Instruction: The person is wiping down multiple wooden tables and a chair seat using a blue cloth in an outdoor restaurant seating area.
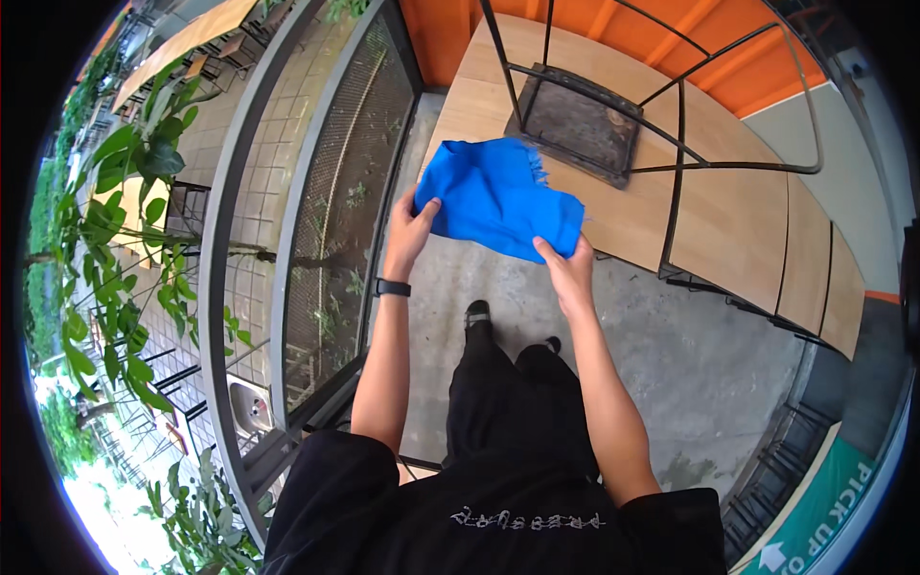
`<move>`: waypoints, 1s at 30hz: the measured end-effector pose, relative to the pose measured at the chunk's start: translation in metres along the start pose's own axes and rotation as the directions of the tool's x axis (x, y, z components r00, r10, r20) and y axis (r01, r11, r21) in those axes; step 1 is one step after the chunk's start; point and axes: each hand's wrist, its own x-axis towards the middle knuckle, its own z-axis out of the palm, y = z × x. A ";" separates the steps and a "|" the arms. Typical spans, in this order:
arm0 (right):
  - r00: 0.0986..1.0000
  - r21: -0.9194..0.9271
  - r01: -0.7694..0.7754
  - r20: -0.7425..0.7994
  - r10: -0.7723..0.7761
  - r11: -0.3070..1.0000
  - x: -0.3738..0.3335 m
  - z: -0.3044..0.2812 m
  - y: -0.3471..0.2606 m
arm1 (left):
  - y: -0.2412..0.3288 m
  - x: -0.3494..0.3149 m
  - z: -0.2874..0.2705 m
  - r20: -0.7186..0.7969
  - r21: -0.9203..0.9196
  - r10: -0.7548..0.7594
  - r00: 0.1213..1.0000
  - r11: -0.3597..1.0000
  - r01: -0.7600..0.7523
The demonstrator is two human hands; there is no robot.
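Note:
A bright blue cloth [494,196] with one frayed edge is held up in front of me, spread between both hands. My left hand [410,230] grips its left end, thumb on top and fingers behind it. At the lower right corner, my right hand [570,273] pinches the cloth with the thumb in front. The fingers behind the cloth are hidden. A black band [393,287] circles my left wrist. Beyond the cloth, a dark, worn rectangular tray-like slab [580,125] lies on the wooden table [470,81].
A black metal frame [682,144] stands upside down or stacked over the table. On the left is a grey-framed mesh panel [350,192] with leafy plants [158,144] outside. Grey concrete floor [671,374] lies under my feet. Stools [786,460] stand at lower right, near a green sign [815,517].

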 end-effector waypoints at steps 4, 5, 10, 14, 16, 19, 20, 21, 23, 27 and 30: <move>0.997 -0.041 -0.073 -0.013 0.073 0.996 0.041 0.036 0.031 | -0.030 0.040 -0.016 -0.003 0.016 -0.062 0.998 0.998 0.062; 0.997 -0.036 -0.079 -0.015 0.079 0.996 0.050 0.046 0.037 | -0.040 0.050 -0.023 -0.007 0.014 -0.049 0.999 0.999 0.049; 0.998 -0.254 0.001 -0.061 -0.017 0.967 0.091 0.070 0.053 | -0.072 0.082 -0.029 -0.015 0.123 -0.054 0.998 0.991 0.056; 0.971 -0.201 -0.236 -0.028 0.236 0.951 0.094 0.089 0.065 | -0.081 0.111 -0.031 -0.080 0.291 0.116 0.990 0.953 -0.088; 0.967 -0.175 -0.253 -0.051 0.248 0.951 0.093 0.097 0.074 | -0.080 0.130 -0.029 -0.059 0.340 0.126 0.990 0.935 -0.099; 0.956 -0.125 -0.287 -0.096 0.276 0.950 0.091 0.100 0.090 | -0.084 0.139 -0.025 -0.016 0.434 0.141 0.990 0.893 -0.120; 0.968 -0.197 -0.231 -0.140 0.206 0.953 0.090 0.100 0.096 | -0.089 0.137 -0.025 -0.032 0.478 0.130 0.991 0.873 -0.099; 0.976 -0.269 -0.173 -0.177 0.128 0.948 0.091 0.102 0.100 | -0.094 0.136 -0.028 -0.049 0.522 0.125 0.991 0.849 -0.081; 0.977 -0.338 -0.117 -0.208 0.047 0.934 0.094 0.104 0.106 | -0.104 0.132 -0.034 -0.064 0.566 0.123 0.990 0.822 -0.065; 0.975 -0.332 0.102 -0.156 -0.161 0.938 0.105 0.086 0.122 | -0.118 0.115 -0.029 -0.135 0.574 0.010 0.991 0.816 0.070; 0.962 -0.490 0.056 -0.207 -0.178 0.870 0.113 0.071 0.123 | -0.126 0.121 -0.023 -0.178 0.575 0.131 0.975 0.818 -0.005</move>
